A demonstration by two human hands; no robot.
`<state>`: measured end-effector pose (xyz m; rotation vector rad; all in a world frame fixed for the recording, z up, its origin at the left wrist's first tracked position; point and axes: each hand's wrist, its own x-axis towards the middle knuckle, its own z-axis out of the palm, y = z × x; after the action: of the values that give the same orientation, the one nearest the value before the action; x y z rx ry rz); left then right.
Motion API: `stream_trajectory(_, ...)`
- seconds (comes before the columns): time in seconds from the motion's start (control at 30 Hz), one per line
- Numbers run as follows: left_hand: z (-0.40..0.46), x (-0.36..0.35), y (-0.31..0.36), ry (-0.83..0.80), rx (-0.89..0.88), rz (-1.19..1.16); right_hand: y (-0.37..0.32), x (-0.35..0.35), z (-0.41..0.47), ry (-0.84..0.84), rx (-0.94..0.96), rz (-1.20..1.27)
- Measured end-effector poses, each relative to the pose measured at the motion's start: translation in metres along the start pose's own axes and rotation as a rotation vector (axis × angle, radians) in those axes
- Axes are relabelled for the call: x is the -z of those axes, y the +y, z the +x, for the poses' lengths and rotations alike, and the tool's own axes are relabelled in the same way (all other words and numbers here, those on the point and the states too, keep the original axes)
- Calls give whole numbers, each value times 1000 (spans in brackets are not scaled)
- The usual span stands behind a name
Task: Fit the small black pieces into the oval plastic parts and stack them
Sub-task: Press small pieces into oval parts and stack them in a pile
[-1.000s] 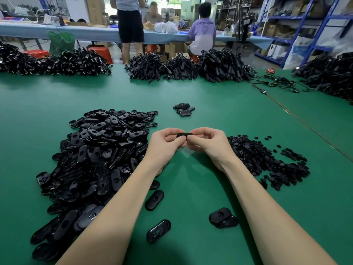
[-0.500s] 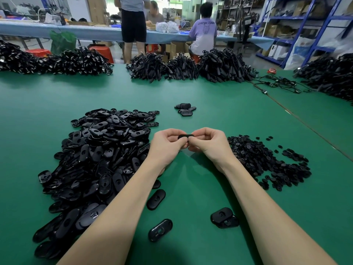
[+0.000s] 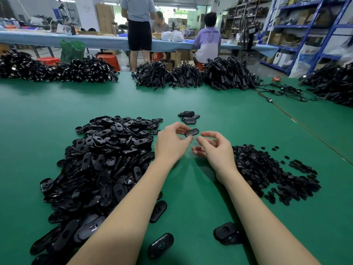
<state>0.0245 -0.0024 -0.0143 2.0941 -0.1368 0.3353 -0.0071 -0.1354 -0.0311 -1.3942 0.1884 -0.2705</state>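
My left hand (image 3: 171,143) pinches one black oval part (image 3: 192,132) between thumb and fingertips, just above the green table (image 3: 191,188). My right hand (image 3: 214,148) hovers beside it with loosely curled fingers and holds nothing. A big heap of oval parts (image 3: 99,165) lies to the left of my left arm. A spread of small black pieces (image 3: 271,173) lies to the right of my right arm. A small stack of finished ovals (image 3: 188,117) sits just beyond my hands.
Loose oval parts lie near the front edge (image 3: 160,245), with two overlapping (image 3: 226,233) by my right forearm. Bundles of black cables (image 3: 191,76) line the far side. People work at a blue table (image 3: 95,40) behind; shelves (image 3: 305,31) stand at right.
Both hands held the oval part together before. Now my right hand has let go and drawn back, and my left hand alone carries the part slightly forward, toward the small stack.
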Motion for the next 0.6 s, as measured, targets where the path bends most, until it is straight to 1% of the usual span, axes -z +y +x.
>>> stream_trajectory(0.13, 46, -18, 11, 38, 162, -9, 3, -3, 0, 15, 8, -97)
stream_trajectory(0.33, 88, -54, 6, 85, 281, 80, 3, -1, 0, 10, 33, -153)
stream_trajectory(0.47, 96, -59, 4, 101, 298, 145, 2, -1, 2, -8, 35, -143)
stream_trajectory(0.6, 93, -46, 4, 36, 277, 25, -1, 0, 3, -3, 14, -117)
